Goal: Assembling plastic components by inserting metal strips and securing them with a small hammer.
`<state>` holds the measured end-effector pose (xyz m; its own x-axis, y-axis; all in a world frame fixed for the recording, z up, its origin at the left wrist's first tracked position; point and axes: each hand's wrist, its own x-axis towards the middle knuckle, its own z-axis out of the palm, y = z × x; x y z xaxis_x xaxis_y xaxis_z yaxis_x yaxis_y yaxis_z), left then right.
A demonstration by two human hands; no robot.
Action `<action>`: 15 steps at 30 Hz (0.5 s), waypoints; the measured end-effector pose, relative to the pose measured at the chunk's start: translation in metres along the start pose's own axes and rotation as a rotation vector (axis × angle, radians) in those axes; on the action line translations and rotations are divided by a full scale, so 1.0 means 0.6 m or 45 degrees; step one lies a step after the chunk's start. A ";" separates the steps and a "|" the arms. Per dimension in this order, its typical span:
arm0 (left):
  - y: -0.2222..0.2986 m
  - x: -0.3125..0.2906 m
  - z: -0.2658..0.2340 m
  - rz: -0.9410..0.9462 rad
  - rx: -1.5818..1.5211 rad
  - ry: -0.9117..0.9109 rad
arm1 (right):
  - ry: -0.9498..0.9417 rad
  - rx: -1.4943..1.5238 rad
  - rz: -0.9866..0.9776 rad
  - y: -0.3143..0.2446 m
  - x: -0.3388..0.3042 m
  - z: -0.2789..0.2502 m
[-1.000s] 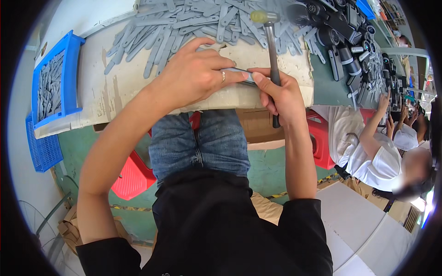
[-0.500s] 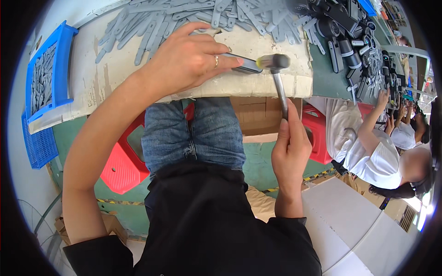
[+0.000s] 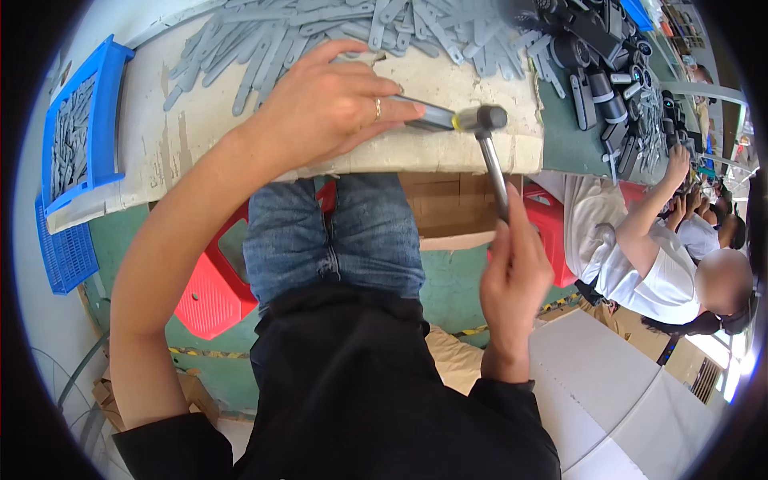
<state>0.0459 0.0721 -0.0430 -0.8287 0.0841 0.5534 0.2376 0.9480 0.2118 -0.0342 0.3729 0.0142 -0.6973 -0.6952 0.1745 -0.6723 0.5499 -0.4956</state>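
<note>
A small mallet [image 3: 494,164] with a metal shaft and a black and yellow head is in my right hand [image 3: 516,276], its fingers wrapped round the lower end. My left hand [image 3: 332,104], with a ring on one finger, presses a grey bar-shaped part [image 3: 436,117] down near the front edge of the tabletop. Most of that part is hidden under the hand. The mallet's yellow face meets or nearly meets the right end of the part; I cannot tell whether they touch.
Many flat grey strips [image 3: 264,60] lie heaped along the back of the cardboard-covered table [image 3: 156,144]. A blue tray [image 3: 108,120] of similar strips stands at the left. Black devices [image 3: 600,88] crowd the right side. A co-worker [image 3: 648,272] sits to the right, beside a red stool [image 3: 552,232].
The mallet head has moved slightly down, and my right hand has shifted a little right and down with it. My left hand stays on the grey part. The co-worker's arm has moved.
</note>
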 end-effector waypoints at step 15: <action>0.035 0.043 -0.030 0.320 0.073 -0.227 | 0.174 0.838 0.230 -0.021 -0.002 -0.036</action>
<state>0.0386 0.0885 -0.0101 -0.8245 0.3660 0.4316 0.4217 0.9060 0.0372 -0.0300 0.3768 0.0388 -0.8383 -0.5307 0.1248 -0.2821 0.2264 -0.9323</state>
